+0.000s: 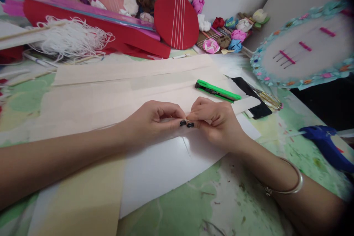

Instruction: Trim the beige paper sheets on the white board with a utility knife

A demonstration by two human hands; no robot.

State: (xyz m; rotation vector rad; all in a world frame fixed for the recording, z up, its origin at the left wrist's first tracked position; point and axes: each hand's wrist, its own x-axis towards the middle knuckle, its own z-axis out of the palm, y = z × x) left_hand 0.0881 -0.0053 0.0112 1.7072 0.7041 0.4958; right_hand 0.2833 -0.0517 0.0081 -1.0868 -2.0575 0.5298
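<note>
My left hand (156,121) and my right hand (215,121) meet above the sheets, thumbs and forefingers pinched together tip to tip. Between the fingertips shows a tiny pale bit, too small to name. Beneath them lie large cream paper sheets (116,97) and a white sheet (163,173) with a short dark mark. Just beyond my right hand rests a green utility knife (217,90). A rolled strip of cream paper (246,105) sits beside it, partly hidden by that hand.
Scissors (268,97) and a dark flat object (256,99) lie at the right, near a blue glue gun (326,143). White string (74,38) is heaped at back left. A red paper instrument (177,18), paper flowers (211,46) and a flower-edged oval panel (301,49) stand behind.
</note>
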